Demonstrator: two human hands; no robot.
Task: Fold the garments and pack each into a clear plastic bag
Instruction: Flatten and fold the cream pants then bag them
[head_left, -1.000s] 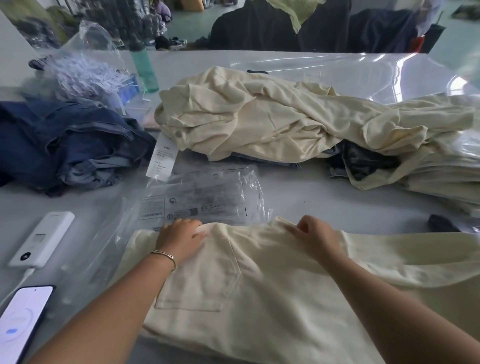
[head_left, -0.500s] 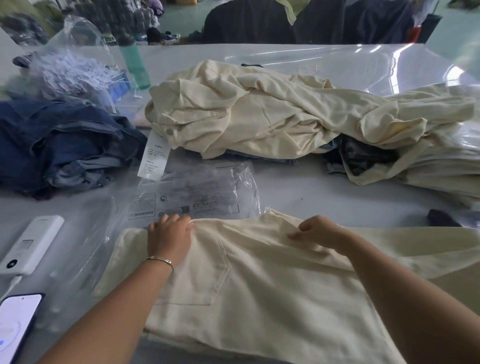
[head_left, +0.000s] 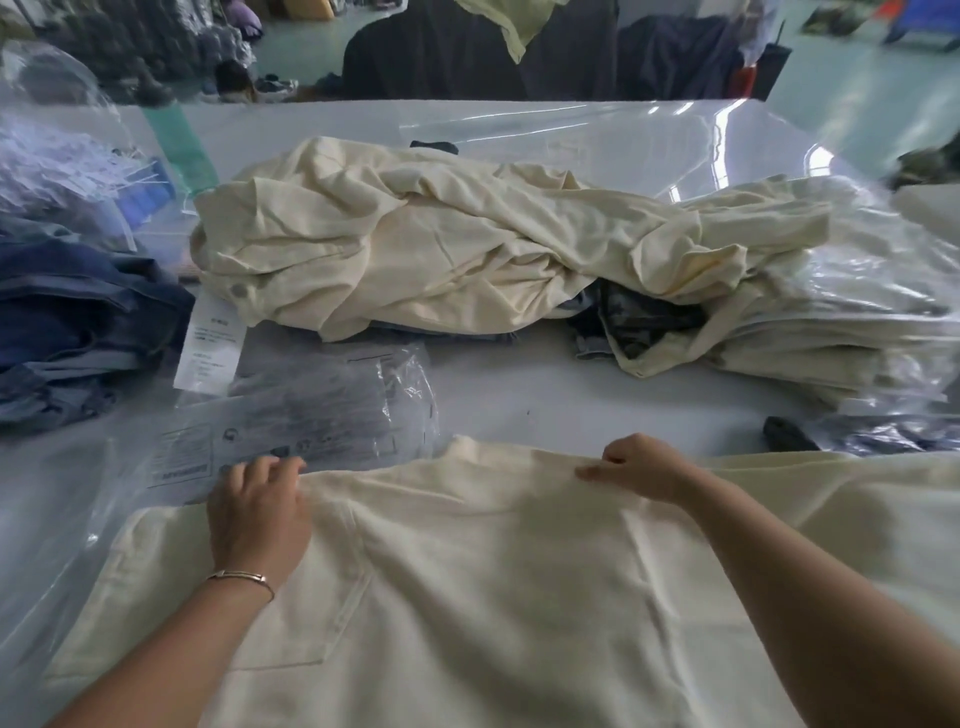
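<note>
My single head-worn wide-angle view, looking forward and down from the wearer's own position, close over the near table (head_left: 545, 400) edge, both forearms entering from the bottom, far table edge and room beyond bowed along the top, no second view.

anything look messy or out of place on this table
Nothing is spilled or damaged. The one untidy thing is the crumpled cream pile mid-table, bunched over dark garments instead of folded. The cream garment under the left hand and right hand lies flat, beside the clear bags.
</note>
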